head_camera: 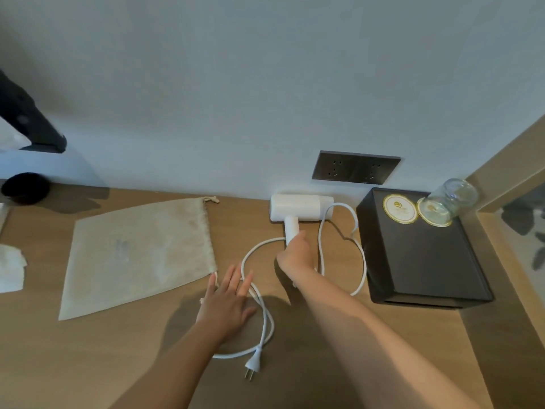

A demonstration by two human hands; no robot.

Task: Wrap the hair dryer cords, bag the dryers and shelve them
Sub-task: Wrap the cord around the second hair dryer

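Observation:
A white hair dryer (298,208) lies on the wooden counter (118,358) against the wall, handle pointing toward me. My right hand (296,255) grips the lower end of that handle. The white cord (321,240) runs in loose loops across the counter and ends in a plug (252,368) near the front. My left hand (228,299) lies flat with straight fingers beside a cord loop, next to the beige drawstring bag (138,255), which is spread flat to the left.
A black box (418,261) with two round gold-rimmed coasters and an overturned glass (451,199) stands at the right. A dark double socket plate (356,167) is on the wall. A black round object (25,188) and white paper (10,267) sit far left.

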